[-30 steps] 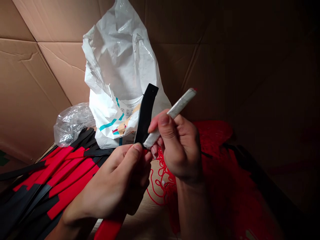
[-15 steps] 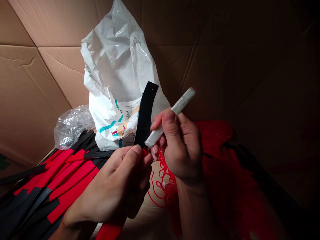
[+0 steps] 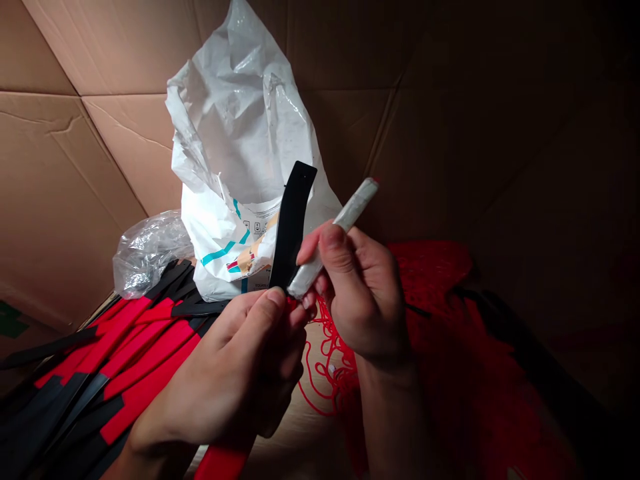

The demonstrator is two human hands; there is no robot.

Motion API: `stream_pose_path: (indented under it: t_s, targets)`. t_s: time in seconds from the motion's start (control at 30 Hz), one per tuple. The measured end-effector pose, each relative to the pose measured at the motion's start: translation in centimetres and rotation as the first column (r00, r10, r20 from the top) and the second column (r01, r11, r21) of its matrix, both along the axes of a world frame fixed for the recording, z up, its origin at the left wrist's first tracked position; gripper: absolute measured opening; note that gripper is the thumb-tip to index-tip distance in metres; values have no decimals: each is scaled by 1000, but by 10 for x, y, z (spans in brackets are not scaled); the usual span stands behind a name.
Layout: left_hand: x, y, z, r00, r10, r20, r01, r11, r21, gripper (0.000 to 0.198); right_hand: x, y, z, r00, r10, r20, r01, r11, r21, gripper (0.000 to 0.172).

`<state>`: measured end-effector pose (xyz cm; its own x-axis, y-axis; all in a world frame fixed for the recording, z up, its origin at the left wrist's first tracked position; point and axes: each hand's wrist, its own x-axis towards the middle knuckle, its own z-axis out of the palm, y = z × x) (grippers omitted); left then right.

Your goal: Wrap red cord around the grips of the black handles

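My left hand (image 3: 235, 360) is closed around a strap, with the thumb pressed on it. The strap's black end (image 3: 295, 213) points up out of the grip, and a red part (image 3: 227, 450) hangs below the hand. Closed in a pen-like hold, my right hand (image 3: 363, 293) grips a slim stick-like tool wrapped in whitish tape or film (image 3: 357, 203). Its lower end meets the strap's right edge beside my left thumb. What the tool's tip is like I cannot make out, as fingers crowd around it.
A white plastic bag (image 3: 245, 133) stands open behind the hands against cardboard (image 3: 125, 40). Clear crumpled plastic (image 3: 145, 253) lies left of it. Several red-and-black straps (image 3: 145, 353) are piled at the left. Tangled red cord (image 3: 333, 363) and a dim red heap (image 3: 465, 387) lie at the right.
My right hand has shifted slightly left with the wrapped tool, whose lower end now sits nearer my left thumb. My left hand keeps its hold on the strap.
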<state>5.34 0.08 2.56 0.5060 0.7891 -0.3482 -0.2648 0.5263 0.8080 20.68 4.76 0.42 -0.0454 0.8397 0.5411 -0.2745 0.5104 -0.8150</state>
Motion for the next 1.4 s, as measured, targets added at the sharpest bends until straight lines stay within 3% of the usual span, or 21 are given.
stream_pose_path:
  t_s: [0.1,0.2,0.57,0.8,0.97,1.2,1.4]
  targets:
    - [1,1,-2,999,-10,31,9,999,31,46,0,-1,2,996,-20,-85,25,998,63,31]
    - [1,1,-3,999,-12,31,11,1000,29,45,0,-3,3,997,-32,-69,39,995,97,33]
    - [2,-2,1,999,30,13,-30,1000,-7,43,-3,-4,2,990,-132,43,131,991,39,35]
    - [0,2,-7,999,51,2,-51,999,4,46,-2,2,0,998,29,50,-27,999,-45,35]
    - [3,2,-9,999,43,30,-44,999,30,47,-1,0,2,998,-33,-56,32,999,-23,34]
    - [2,5,-10,997,13,74,-16,999,44,44,-2,-4,3,1000,-23,-1,23,1000,3,35]
    - [3,-1,-1,999,36,38,-37,999,26,42,-3,-6,5,998,-55,-22,55,998,7,34]
